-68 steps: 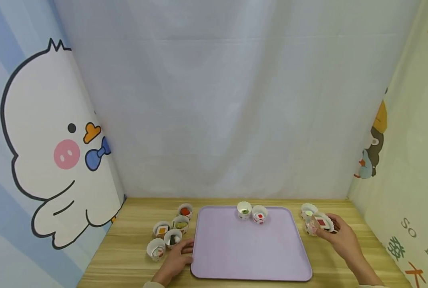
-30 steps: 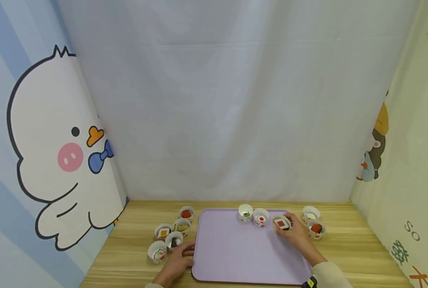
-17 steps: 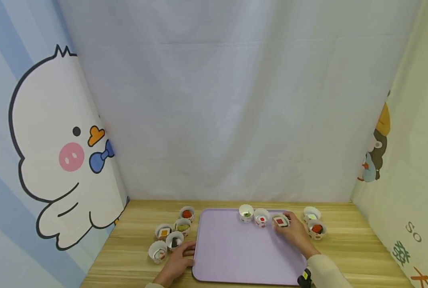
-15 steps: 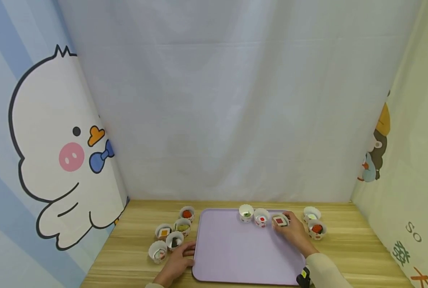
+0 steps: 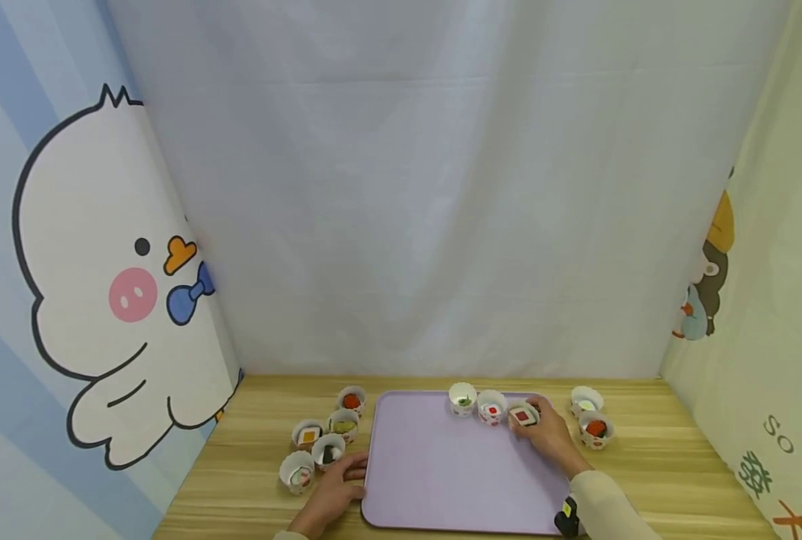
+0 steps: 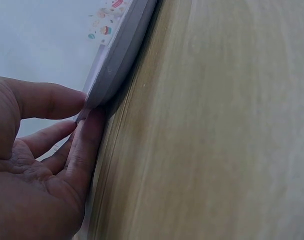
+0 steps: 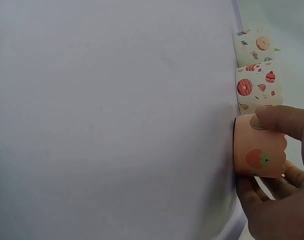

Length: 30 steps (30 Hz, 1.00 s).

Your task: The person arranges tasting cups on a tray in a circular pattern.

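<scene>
At the tray's back right, my right hand (image 5: 551,433) grips a paper baking cup (image 7: 260,150), pinkish with a strawberry print. Its thumb lies on one side and its fingers on the other. A white square piece with a dark red centre (image 5: 524,416) sits inside this cup. To its left on the tray stand two white printed cups, one with a red-centred piece (image 5: 492,410), the other with something green (image 5: 464,401). My left hand (image 5: 331,491) pinches the left edge of the lilac tray (image 5: 441,487) between thumb and fingers (image 6: 84,150).
Left of the tray on the wooden table (image 5: 238,480) stand several filled paper cups, including one with a white-and-orange piece (image 5: 309,435). Right of it are two more: a cup with a red-topped piece (image 5: 596,430) and a pale-filled cup (image 5: 586,401). A white cloth (image 5: 401,225) hangs behind.
My right hand has brought the cup with the dark red-centred piece from the table's right onto the tray, then slid it slightly left towards the other two. The left hand stays at the tray edge.
</scene>
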Each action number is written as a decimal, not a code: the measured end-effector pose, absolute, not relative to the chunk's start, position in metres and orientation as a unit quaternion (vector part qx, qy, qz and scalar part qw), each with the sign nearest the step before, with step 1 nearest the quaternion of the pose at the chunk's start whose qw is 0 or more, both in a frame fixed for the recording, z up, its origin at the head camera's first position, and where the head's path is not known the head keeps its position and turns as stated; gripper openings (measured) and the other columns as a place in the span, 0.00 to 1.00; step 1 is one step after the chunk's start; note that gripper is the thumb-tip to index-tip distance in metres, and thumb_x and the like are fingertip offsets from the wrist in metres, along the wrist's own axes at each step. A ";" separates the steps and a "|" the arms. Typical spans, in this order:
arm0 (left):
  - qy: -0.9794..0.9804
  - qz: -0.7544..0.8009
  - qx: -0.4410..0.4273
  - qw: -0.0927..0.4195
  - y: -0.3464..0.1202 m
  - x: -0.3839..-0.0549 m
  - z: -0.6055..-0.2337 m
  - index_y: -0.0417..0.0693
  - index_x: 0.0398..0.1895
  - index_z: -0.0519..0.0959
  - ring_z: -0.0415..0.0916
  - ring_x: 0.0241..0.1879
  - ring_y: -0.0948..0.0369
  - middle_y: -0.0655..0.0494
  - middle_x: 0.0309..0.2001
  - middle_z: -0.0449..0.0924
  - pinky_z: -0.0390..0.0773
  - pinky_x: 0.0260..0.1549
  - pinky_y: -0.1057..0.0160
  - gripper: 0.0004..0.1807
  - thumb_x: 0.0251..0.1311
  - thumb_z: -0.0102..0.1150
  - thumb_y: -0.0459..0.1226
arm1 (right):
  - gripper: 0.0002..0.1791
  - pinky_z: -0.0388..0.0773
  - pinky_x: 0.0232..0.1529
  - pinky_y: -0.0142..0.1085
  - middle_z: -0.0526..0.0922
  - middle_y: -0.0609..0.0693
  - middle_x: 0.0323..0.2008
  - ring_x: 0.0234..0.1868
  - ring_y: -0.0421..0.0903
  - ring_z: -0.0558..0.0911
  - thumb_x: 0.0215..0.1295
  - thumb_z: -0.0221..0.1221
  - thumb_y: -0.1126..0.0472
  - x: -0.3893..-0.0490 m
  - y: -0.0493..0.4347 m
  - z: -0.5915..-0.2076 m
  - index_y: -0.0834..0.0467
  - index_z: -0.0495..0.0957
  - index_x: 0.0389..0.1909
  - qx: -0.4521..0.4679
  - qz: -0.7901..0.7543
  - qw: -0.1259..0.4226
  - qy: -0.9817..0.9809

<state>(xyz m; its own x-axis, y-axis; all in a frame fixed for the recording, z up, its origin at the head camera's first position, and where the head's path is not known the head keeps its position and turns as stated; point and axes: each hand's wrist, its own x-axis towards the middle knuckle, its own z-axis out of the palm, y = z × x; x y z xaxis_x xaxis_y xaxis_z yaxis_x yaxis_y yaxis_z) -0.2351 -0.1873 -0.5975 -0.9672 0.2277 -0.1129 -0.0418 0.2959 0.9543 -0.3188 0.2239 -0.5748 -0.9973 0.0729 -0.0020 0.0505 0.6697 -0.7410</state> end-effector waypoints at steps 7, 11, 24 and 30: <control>0.799 0.588 0.059 0.111 -0.187 -0.236 -0.600 0.29 0.65 0.68 0.75 0.57 0.43 0.35 0.57 0.75 0.80 0.48 0.57 0.36 0.47 0.58 0.23 | 0.33 0.75 0.50 0.52 0.76 0.67 0.56 0.52 0.59 0.78 0.53 0.70 0.60 -0.316 0.224 -0.575 0.65 0.68 0.58 -0.034 0.402 0.010 -0.915; 0.804 0.582 0.063 0.105 -0.189 -0.239 -0.603 0.28 0.65 0.67 0.75 0.57 0.43 0.34 0.57 0.75 0.80 0.47 0.57 0.35 0.48 0.58 0.22 | 0.34 0.75 0.50 0.52 0.76 0.67 0.56 0.51 0.58 0.78 0.53 0.70 0.60 -0.313 0.221 -0.573 0.66 0.68 0.58 -0.031 0.402 0.004 -0.915; 0.800 0.587 0.064 0.107 -0.189 -0.237 -0.601 0.30 0.65 0.68 0.76 0.57 0.44 0.35 0.57 0.76 0.80 0.46 0.60 0.35 0.47 0.59 0.24 | 0.38 0.74 0.52 0.53 0.76 0.67 0.58 0.53 0.59 0.77 0.51 0.72 0.60 -0.311 0.219 -0.573 0.67 0.67 0.62 -0.016 0.408 0.006 -0.913; 0.797 0.591 0.063 0.109 -0.189 -0.236 -0.599 0.29 0.66 0.67 0.76 0.57 0.44 0.35 0.57 0.76 0.81 0.46 0.59 0.35 0.48 0.59 0.23 | 0.44 0.74 0.55 0.53 0.71 0.69 0.63 0.59 0.63 0.75 0.50 0.73 0.59 -0.306 0.221 -0.568 0.67 0.63 0.66 -0.005 0.428 0.001 -0.904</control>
